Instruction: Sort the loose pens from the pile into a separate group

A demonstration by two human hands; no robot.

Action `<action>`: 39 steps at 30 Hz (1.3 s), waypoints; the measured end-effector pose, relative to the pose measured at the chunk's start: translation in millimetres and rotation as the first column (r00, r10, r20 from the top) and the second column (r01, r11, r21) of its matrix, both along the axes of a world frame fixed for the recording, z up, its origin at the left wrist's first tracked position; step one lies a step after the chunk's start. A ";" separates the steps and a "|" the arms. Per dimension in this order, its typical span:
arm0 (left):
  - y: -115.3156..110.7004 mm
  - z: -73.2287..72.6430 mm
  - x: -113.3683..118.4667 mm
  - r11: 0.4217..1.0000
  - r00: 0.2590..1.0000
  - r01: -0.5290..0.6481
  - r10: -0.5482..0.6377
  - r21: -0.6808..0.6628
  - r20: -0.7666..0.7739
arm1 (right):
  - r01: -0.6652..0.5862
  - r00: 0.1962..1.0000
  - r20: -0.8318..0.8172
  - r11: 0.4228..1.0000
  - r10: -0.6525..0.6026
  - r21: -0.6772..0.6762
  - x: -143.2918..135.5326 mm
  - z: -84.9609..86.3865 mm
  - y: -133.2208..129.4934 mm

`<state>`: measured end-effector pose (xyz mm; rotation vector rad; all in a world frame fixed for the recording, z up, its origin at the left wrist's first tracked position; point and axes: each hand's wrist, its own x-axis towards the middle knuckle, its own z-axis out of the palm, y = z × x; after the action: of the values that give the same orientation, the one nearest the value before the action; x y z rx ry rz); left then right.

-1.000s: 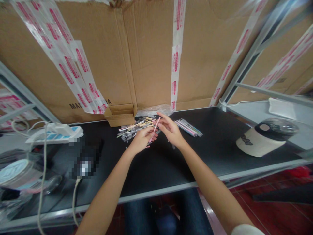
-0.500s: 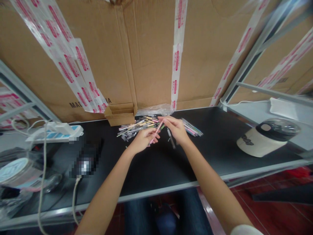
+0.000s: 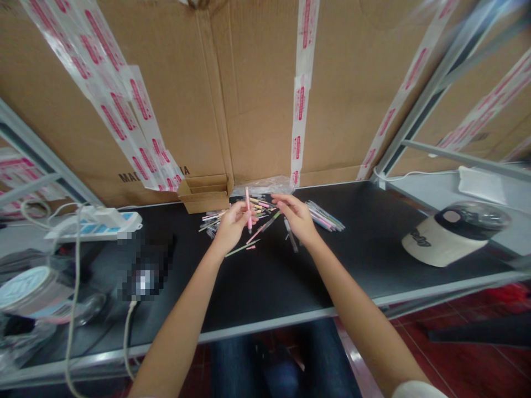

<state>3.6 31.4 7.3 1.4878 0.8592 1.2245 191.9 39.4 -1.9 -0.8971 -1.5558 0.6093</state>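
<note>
A wall of brown cardboard [image 3: 257,99], ribbed by a vertical fold and crossed by glossy strips of red-and-white tape, backs a smooth black desk [image 3: 365,249] with a pale metal edge. At the left, a round, clear-sided tub [image 3: 25,290] with a pale blue top stands near, with crinkled plastic around it. A long white power strip [image 3: 97,225] lies farther back; beside it, on its near right, is a dark object [image 3: 145,271] blurred into blocks. Next comes a small open cardboard box [image 3: 205,203], square-cornered, against the wall.

The left hand [image 3: 229,228] grasps a slim pink pen [image 3: 248,207] between thumb and fingers, upright above the desk's middle. Behind it spreads a loose heap of thin pens [image 3: 262,203], with filmy plastic [image 3: 265,185] at the far side. The right hand [image 3: 297,220] is released, thumb and fingers parted and curved, near the heap. To its right lies a neat sheaf of straight pens [image 3: 326,216]. Farthest right sits a rounded white object [image 3: 440,237] with a shiny, clear domed top.
</note>
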 end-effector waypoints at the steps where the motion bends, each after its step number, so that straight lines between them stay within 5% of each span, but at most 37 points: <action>1: 0.8 0.7 -1.4 1.000 1.000 -0.014 0.014 0.010 0.018 | 0.036 0.998 0.051 0.999 -0.037 0.020 0.2 -1.6 0.8; 4: 1.5 1.6 -3.8 0.998 0.998 -0.040 0.037 0.044 0.049 | 0.111 0.949 0.289 0.991 -0.127 0.072 -1.7 -7.5 1.8; 9: 1.2 0.6 -6.2 0.973 0.991 -0.135 0.137 0.186 0.003 | 0.063 0.784 0.609 0.992 -0.117 0.110 -6.6 -13.3 1.4; 14: 0.7 3.3 -11.2 0.941 0.972 -0.210 0.230 0.264 -0.046 | 0.213 0.713 0.660 0.970 -0.239 0.121 11.1 -1.1 6.9; 20: -1.1 5.2 -10.3 0.945 0.973 -0.181 0.212 0.273 -0.088 | 0.381 0.482 0.825 0.918 -0.297 0.108 20.7 17.8 11.6; 30: 5.1 1.5 -16.1 0.947 0.970 -0.215 0.236 0.240 -0.059 | 0.302 0.240 0.969 0.953 -0.063 -0.013 -2.8 20.4 36.3; 39: 5.4 2.9 -17.3 0.927 0.954 -0.269 0.293 0.262 -0.058 | 0.287 0.152 0.986 0.958 -0.074 0.028 -4.0 6.0 55.6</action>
<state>-13.6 36.8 10.2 1.6776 1.0400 1.5300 187.8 95.0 4.2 -1.8234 -2.5196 -0.1986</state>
